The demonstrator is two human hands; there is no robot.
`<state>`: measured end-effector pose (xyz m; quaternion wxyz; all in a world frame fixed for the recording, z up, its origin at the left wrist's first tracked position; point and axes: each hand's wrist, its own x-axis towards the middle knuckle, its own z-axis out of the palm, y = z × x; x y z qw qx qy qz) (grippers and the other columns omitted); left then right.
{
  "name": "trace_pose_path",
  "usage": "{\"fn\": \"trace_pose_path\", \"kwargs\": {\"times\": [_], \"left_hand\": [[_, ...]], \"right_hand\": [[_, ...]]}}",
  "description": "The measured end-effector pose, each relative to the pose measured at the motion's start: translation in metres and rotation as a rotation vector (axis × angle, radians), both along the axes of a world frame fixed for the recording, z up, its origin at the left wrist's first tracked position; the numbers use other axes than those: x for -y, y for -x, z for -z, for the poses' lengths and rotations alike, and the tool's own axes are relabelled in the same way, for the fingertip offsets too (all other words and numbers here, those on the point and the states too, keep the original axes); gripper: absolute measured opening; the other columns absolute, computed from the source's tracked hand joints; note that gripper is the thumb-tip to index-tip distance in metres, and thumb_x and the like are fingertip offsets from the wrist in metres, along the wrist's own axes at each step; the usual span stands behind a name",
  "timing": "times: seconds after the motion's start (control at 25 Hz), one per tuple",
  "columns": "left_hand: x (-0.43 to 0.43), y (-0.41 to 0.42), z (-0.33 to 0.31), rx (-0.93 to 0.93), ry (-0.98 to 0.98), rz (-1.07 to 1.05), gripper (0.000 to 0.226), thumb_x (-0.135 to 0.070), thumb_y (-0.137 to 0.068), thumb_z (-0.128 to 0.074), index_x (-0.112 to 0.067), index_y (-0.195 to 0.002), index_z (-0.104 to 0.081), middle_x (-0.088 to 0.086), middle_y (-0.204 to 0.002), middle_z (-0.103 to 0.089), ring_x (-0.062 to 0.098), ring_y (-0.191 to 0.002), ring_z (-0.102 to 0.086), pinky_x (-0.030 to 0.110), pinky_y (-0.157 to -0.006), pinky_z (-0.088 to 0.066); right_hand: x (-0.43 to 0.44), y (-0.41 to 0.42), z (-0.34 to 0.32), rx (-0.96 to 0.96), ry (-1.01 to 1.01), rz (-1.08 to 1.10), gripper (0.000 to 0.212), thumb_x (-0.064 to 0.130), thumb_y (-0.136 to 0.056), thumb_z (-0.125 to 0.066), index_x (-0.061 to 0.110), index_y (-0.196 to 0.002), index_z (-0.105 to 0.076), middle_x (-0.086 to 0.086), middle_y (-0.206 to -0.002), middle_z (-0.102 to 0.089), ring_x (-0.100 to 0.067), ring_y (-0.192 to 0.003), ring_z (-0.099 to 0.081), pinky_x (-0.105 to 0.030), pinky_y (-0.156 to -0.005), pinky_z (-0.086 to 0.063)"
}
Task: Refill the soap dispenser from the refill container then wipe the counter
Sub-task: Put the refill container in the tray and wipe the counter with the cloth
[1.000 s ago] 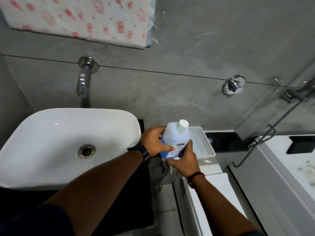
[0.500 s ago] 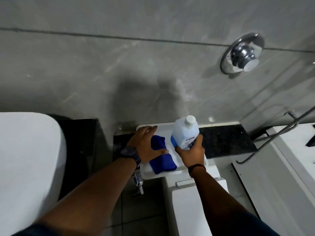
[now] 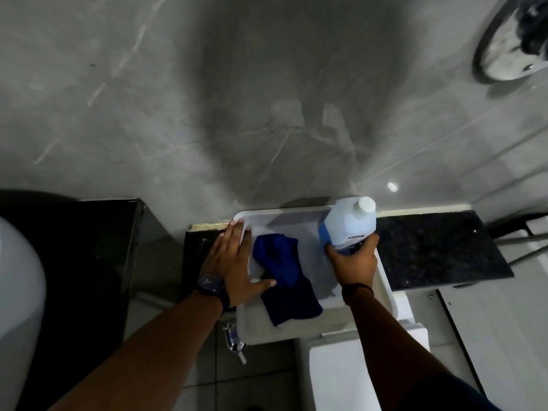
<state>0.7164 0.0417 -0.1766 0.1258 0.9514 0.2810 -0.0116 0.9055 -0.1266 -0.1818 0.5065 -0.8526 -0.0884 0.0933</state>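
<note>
A translucent refill bottle (image 3: 348,222) with a white cap and blue label stands upright at the right side of a white plastic tray (image 3: 296,218). My right hand (image 3: 353,259) grips the bottle's lower part. A dark blue cloth (image 3: 284,274) lies crumpled in the tray's middle. My left hand (image 3: 234,262) lies flat with fingers spread on the tray's left rim, its thumb touching the cloth's edge. No soap dispenser is visible.
The tray rests on a dark speckled counter ledge (image 3: 436,247) against a grey tiled wall. A white basin edge (image 3: 17,277) shows at far left. A white toilet cistern (image 3: 350,375) sits below the tray, and a chrome flush plate (image 3: 510,40) at top right.
The view has closed in on the tray. My left hand came off the bottle, went onto the cloth, then slid to the tray's left rim. The bottle now stands in the tray.
</note>
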Motion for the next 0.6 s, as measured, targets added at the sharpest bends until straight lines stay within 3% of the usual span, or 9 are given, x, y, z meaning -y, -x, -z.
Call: {"fn": "trace_pose_path", "kwargs": {"times": [0.12, 0.2, 0.28, 0.36, 0.44, 0.52, 0.6], "left_hand": [[-0.001, 0.001, 0.000, 0.006, 0.032, 0.000, 0.118, -0.084, -0.062, -0.040, -0.014, -0.146, 0.005, 0.011, -0.157, 0.005, 0.026, -0.144, 0.004, 0.038, -0.114, -0.002], [-0.002, 0.001, -0.002, 0.010, 0.038, 0.004, 0.115, -0.081, -0.064, -0.042, -0.012, -0.146, 0.002, 0.011, -0.157, 0.004, 0.025, -0.144, 0.003, 0.037, -0.114, -0.001], [-0.005, 0.001, -0.002, 0.004, 0.028, 0.013, 0.112, -0.078, -0.067, -0.044, -0.011, -0.146, 0.000, 0.011, -0.157, 0.004, 0.025, -0.144, 0.003, 0.037, -0.114, 0.001], [-0.008, 0.001, -0.001, 0.000, 0.008, 0.027, 0.109, -0.074, -0.070, -0.046, -0.010, -0.146, -0.002, 0.011, -0.157, 0.003, 0.025, -0.144, 0.003, 0.037, -0.113, 0.002], [-0.009, 0.001, -0.001, 0.012, 0.003, 0.037, 0.105, -0.070, -0.072, -0.049, -0.010, -0.146, -0.005, 0.011, -0.157, 0.001, 0.025, -0.144, 0.001, 0.037, -0.114, 0.000], [-0.012, 0.003, -0.001, 0.029, -0.011, 0.045, 0.100, -0.068, -0.073, -0.049, -0.011, -0.146, -0.009, 0.010, -0.157, -0.003, 0.024, -0.144, -0.003, 0.037, -0.114, -0.004], [-0.016, 0.003, -0.005, 0.028, -0.031, 0.073, 0.092, -0.066, -0.076, -0.047, -0.013, -0.145, -0.016, 0.010, -0.156, -0.012, 0.026, -0.143, -0.010, 0.040, -0.114, -0.012]], "right_hand": [[-0.004, 0.018, -0.005, -0.010, -0.058, 0.085, 0.085, 0.030, -0.058, -0.089, 0.021, -0.126, -0.039, 0.005, -0.120, -0.050, -0.013, -0.111, -0.050, -0.024, -0.087, -0.045], [-0.008, 0.043, -0.007, 0.157, 0.060, 0.225, 0.070, 0.030, -0.063, -0.084, 0.012, -0.118, -0.046, -0.006, -0.113, -0.054, -0.025, -0.107, -0.052, -0.029, -0.088, -0.043], [-0.015, 0.068, -0.006, 0.255, 0.203, 0.230, 0.055, 0.024, -0.067, -0.078, 0.009, -0.111, -0.049, -0.014, -0.106, -0.055, -0.033, -0.100, -0.053, -0.031, -0.087, -0.038], [-0.025, 0.081, -0.004, 0.107, 0.274, 0.001, 0.056, 0.032, -0.070, -0.073, 0.017, -0.116, -0.045, -0.011, -0.113, -0.052, -0.029, -0.105, -0.050, -0.034, -0.087, -0.041], [-0.034, 0.084, 0.003, 0.018, 0.416, -0.352, 0.071, 0.045, -0.070, -0.071, 0.028, -0.130, -0.036, -0.006, -0.128, -0.045, -0.026, -0.114, -0.045, -0.040, -0.092, -0.044], [-0.040, 0.082, 0.013, 0.168, 0.637, -0.636, 0.077, 0.051, -0.073, -0.066, 0.035, -0.138, -0.027, -0.007, -0.139, -0.038, -0.029, -0.121, -0.041, -0.045, -0.097, -0.041], [-0.043, 0.079, 0.018, 0.230, 0.667, -0.700, 0.068, 0.043, -0.081, -0.064, 0.035, -0.139, -0.030, -0.010, -0.139, -0.038, -0.032, -0.120, -0.042, -0.045, -0.097, -0.041]]}}
